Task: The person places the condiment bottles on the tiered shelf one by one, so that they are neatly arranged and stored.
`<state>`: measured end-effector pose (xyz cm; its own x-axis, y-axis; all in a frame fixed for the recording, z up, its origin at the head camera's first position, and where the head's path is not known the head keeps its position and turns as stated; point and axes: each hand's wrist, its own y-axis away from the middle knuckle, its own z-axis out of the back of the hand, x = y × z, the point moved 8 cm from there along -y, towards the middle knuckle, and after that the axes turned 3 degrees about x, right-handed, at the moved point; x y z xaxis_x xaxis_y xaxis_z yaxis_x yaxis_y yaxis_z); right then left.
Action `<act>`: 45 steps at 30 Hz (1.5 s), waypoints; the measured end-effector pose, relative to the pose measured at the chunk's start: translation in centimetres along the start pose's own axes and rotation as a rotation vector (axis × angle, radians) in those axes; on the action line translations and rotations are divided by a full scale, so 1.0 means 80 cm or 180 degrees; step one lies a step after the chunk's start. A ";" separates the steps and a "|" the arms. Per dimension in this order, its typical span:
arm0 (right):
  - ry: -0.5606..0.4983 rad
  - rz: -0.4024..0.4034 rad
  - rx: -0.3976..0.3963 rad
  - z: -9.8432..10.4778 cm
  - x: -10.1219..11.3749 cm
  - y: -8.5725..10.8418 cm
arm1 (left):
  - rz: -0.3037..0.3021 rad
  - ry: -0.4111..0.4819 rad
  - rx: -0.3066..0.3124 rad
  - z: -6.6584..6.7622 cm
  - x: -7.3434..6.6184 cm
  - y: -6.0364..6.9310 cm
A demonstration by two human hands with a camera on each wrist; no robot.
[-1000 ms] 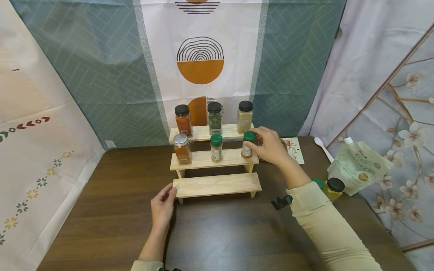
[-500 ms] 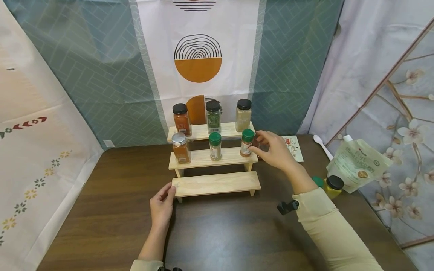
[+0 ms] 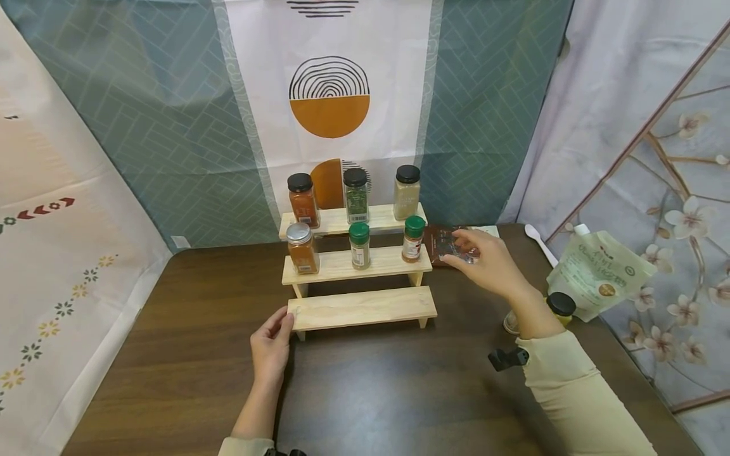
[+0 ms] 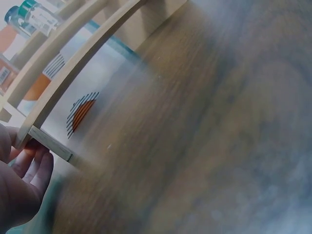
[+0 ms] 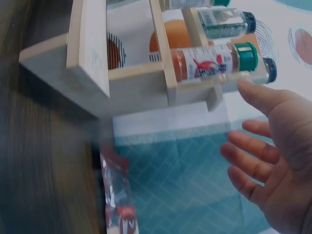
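My left hand pinches the left end of the lowest step of a three-step wooden spice rack; in the left wrist view its fingers curl under the board. My right hand is in the air right of the rack, thumb and fingers apart, holding nothing. Nearest to it stands a green-capped spice jar with reddish contents, upright on the middle step's right end. Also on that step are another green-capped jar and a silver-capped jar. Black-capped jars line the top step.
Behind my right hand lies a dark red packet beside the rack. At the right are a light green spouted pouch, a white spoon and a black-capped yellow bottle. Another jar is partly hidden by my right forearm.
My right hand has let go of the green-capped jar with reddish contents and moved right, away from it. The jar stays on the middle step. My left hand keeps its hold.
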<state>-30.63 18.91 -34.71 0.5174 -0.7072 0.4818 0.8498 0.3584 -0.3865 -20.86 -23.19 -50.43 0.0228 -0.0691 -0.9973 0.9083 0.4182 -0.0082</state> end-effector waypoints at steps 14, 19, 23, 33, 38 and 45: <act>0.0290 0.0067 -0.0160 0.047 -0.027 0.040 | -0.0079 -0.0006 -0.0050 -0.001 0.001 -0.004; 0.0337 -0.0040 -0.0067 0.057 -0.043 0.054 | -0.0070 -0.0017 -0.0048 -0.001 0.002 -0.004; 0.0347 -0.0131 0.0068 0.062 -0.055 0.065 | -0.0043 -0.0005 -0.0051 -0.001 0.002 -0.004; 0.0524 -0.0019 0.0276 0.061 -0.078 0.095 | -0.0011 -0.0005 -0.0055 0.001 0.002 -0.003; 0.0507 -0.0043 0.0446 0.056 -0.088 0.106 | 0.0014 -0.0015 -0.0025 0.000 0.002 -0.002; 0.0377 -0.0130 0.0874 0.050 -0.095 0.116 | -0.0014 0.0044 -0.0015 -0.001 0.002 -0.002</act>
<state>-26.28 30.06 -38.80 0.4805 -0.7848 0.3914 0.8735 0.4681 -0.1338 -21.04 -23.23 -50.57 0.0132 -0.0585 -0.9982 0.9064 0.4221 -0.0128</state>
